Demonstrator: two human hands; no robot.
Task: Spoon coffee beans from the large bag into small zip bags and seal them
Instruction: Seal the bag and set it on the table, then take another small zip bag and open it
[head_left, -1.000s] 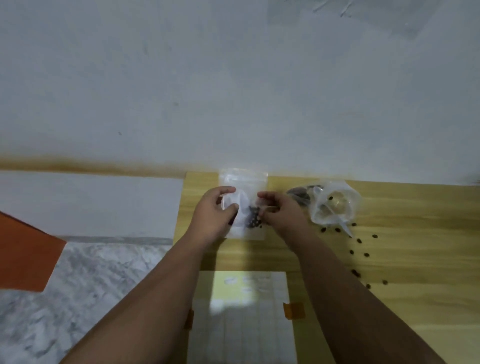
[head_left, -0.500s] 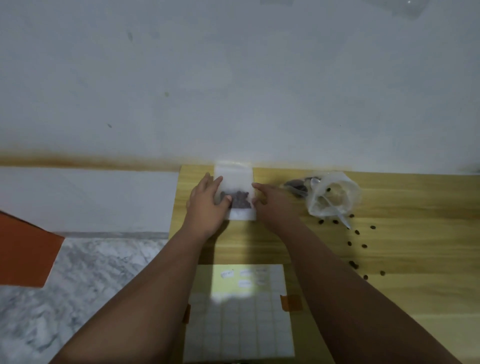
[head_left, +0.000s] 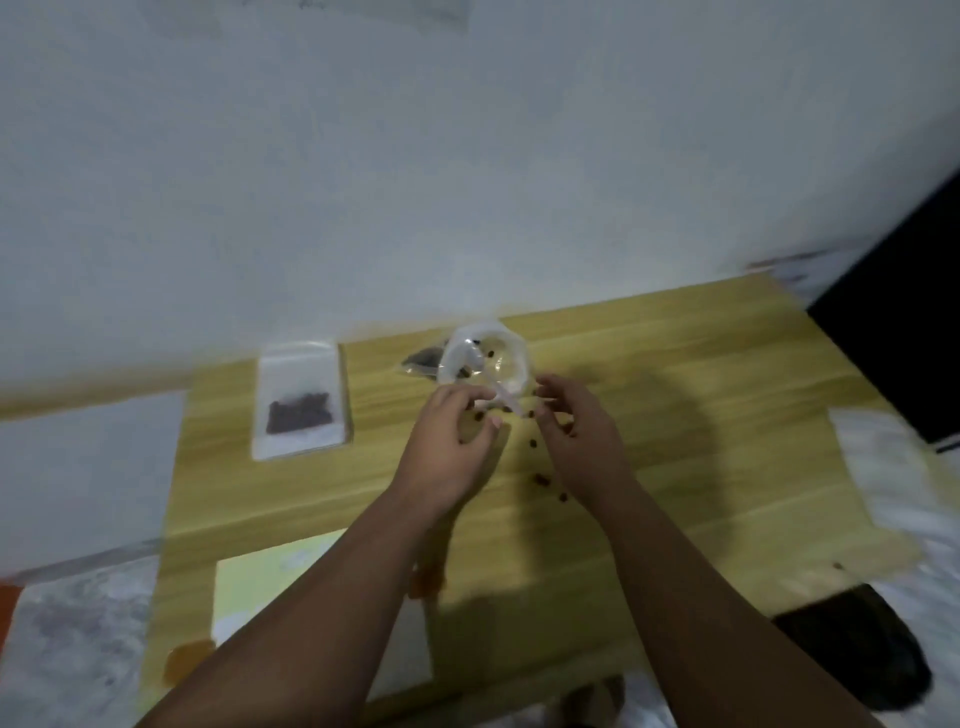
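The small zip bag (head_left: 301, 400) that both hands held flat half a second ago now lies alone at the back left of the bench (head_left: 701, 415), with a dark clump of beans in its lower half. That bag looks done, though its seal is too blurred to check.

Both hands have moved right to the large bag (head_left: 488, 358), whose rim is rolled down and open. The spoon (head_left: 501, 400) leans out of it toward the person. The left hand (head_left: 452, 436) has curled fingers at the spoon's handle, and whether its grip has closed on it cannot be told. The right hand (head_left: 576, 431) is just beside the handle's end, its grip loose and empty.

The next fill probably needs a fresh small bag. Loose beans (head_left: 543, 479) lie scattered on the bench between and under the hands. A pale sheet (head_left: 291, 566) lies at the near edge, and white cloth (head_left: 883, 467) lies at the right.
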